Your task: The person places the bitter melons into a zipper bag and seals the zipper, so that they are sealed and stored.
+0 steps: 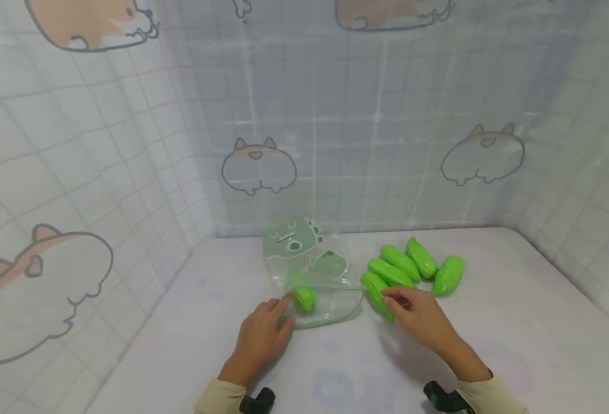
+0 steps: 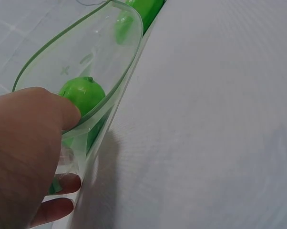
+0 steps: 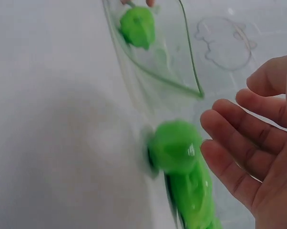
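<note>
Glossy bright-green elongated fruit shape [image 1: 372, 286]: on the table, at 9 o'clock from the right fingertips and partly beneath them; long axis runs from 11 to 5. Right hand is nearer than left.
Right hand [image 1: 423, 316]: fingers gently bent and parted, thumb standing away from them in its wrist view; nothing held. Contact with the fruit shape cannot be told.
Left hand [image 1: 263, 336]: thumb over the rim, fingertips against the plastic, pouch edge gripped between.
Green fruit shape in the pouch [image 1: 305, 299]: just inside the mouth, at 3 o'clock from the left index fingertip.
Clear plastic pouch with green edging and printed green cartoon [image 1: 335, 305]: lying at 9 o'clock from the right hand, mouth facing about 6; its right corner is just beside the loose fruit shape.
Four further green fruit shapes [image 1: 393, 273]: fanned between 12 and 2 from the right fingertips.
Whitish table [image 1: 221, 287]: beneath everything.
Pale grid-patterned sheeting with dog drawings [image 1: 283, 103]: at 12, behind the table.
Beige sleeves [image 1: 218, 397]: at 6, with black wrist devices [image 1: 257, 401].
</note>
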`<state>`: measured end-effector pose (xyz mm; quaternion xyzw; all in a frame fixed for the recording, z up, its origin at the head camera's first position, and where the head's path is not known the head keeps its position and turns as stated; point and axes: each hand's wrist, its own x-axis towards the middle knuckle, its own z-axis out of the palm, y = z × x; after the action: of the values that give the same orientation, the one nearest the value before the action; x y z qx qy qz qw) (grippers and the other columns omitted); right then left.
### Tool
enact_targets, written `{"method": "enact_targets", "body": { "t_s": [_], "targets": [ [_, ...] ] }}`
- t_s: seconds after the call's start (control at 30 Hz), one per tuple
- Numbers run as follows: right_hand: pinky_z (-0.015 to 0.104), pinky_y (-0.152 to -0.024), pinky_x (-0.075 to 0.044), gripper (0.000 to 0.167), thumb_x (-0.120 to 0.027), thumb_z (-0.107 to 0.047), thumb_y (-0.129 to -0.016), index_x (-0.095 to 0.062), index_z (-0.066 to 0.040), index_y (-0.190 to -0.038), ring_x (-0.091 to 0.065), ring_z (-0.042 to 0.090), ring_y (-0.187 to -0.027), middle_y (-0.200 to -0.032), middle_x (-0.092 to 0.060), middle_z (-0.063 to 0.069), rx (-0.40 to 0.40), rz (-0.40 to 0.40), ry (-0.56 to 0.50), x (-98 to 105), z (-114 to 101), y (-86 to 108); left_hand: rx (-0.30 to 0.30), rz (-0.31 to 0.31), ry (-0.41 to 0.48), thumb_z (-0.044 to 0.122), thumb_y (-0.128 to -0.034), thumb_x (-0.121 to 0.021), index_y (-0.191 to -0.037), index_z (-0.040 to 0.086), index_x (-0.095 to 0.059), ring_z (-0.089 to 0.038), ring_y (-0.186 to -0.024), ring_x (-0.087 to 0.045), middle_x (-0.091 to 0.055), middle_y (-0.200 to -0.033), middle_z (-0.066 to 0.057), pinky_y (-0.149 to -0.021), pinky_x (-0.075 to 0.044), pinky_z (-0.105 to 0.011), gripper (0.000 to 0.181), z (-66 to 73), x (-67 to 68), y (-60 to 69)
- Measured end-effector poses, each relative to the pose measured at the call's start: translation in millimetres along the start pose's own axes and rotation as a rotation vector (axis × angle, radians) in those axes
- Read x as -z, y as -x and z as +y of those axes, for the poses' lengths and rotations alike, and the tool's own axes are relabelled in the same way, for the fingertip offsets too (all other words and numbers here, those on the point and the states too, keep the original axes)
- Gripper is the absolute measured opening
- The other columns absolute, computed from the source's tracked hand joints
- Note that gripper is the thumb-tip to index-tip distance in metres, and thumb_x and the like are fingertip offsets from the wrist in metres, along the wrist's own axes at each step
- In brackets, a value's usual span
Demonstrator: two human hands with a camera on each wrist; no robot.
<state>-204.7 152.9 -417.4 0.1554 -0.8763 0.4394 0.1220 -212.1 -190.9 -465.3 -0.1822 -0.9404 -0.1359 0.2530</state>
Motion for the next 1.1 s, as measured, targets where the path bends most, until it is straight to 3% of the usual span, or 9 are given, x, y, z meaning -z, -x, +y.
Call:
{"method": "enact_targets", "body": {
  "t_s": [0.17,0.37,0.63,0.77,0.9,1.1],
  "targets": [
    [0.034,-0.074,-0.054,0.023,-0.066,-0.027,-0.099,-0.074,-0.012,-0.115,-0.067,0.017,-0.091,-0.101,-0.073,-0.005,-0.051,0.01,0.054,8.2,11.7,-0.3,0.016,-0.014,0.008,0.033,-0.0925,-0.07,-0.142,0.021,-0.059,-0.018,-0.086,-0.062,-0.069,-0.109,-0.001,-0.066,-0.051,-0.036,0.052,-1.2,-1.4,0.7],
    [0.035,-0.074,-0.053,0.021,-0.064,-0.022,-0.099,-0.074,-0.009,-0.113,-0.068,0.018,-0.091,-0.101,-0.074,-0.002,-0.094,0.037,0.076,15.8,24.2,4.7,0.022,-0.027,0.017,0.033,-0.0935,-0.068,-0.141,0.021,-0.059,-0.018,-0.086,-0.062,-0.068,-0.11,0.0,-0.065,-0.051,-0.035,0.05,0.8,-4.7,3.5],
    [0.028,-0.072,-0.054,0.025,-0.063,-0.019,-0.099,-0.07,0.0,-0.115,-0.069,0.02,-0.088,-0.103,-0.073,0.01,-0.235,0.025,-0.071,11.7,37.4,2.4,0.02,-0.01,0.013,0.031,-0.0927,-0.07,-0.14,0.02,-0.06,-0.018,-0.084,-0.061,-0.068,-0.107,-0.001,-0.063,-0.05,-0.035,0.05,-0.7,-1.7,2.6],
    [0.03,-0.07,-0.053,0.029,-0.062,-0.023,-0.1,-0.069,-0.001,-0.117,-0.068,0.02,-0.084,-0.101,-0.072,0.01,-0.317,-0.007,-0.083,7.5,43.1,2.6,0.02,-0.019,0.022,0.031,-0.0924,-0.07,-0.141,0.02,-0.06,-0.019,-0.085,-0.062,-0.068,-0.108,-0.001,-0.065,-0.051,-0.036,0.051,-1.6,-2.3,5.6],
    [0.032,-0.071,-0.052,0.034,-0.059,-0.031,-0.102,-0.069,-0.003,-0.118,-0.066,0.018,-0.086,-0.098,-0.072,0.006,-0.333,-0.028,-0.051,6.0,44.5,1.7,-0.001,0.012,0.027,0.031,-0.0911,-0.071,-0.14,0.021,-0.061,-0.018,-0.083,-0.061,-0.068,-0.107,-0.001,-0.062,-0.05,-0.035,0.051,-0.9,-1.8,4.5],
    [0.032,-0.072,-0.052,0.041,-0.061,-0.037,-0.101,-0.067,-0.002,-0.122,-0.066,0.018,-0.09,-0.108,-0.071,0.009,-0.3,-0.026,-0.033,1.5,44.2,-2.3,-0.011,-0.007,-0.005,0.031,-0.092,-0.071,-0.14,0.022,-0.061,-0.016,-0.082,-0.06,-0.068,-0.107,0.001,-0.062,-0.049,-0.033,0.05,-3.6,-0.5,-1.6]
  ]
}}
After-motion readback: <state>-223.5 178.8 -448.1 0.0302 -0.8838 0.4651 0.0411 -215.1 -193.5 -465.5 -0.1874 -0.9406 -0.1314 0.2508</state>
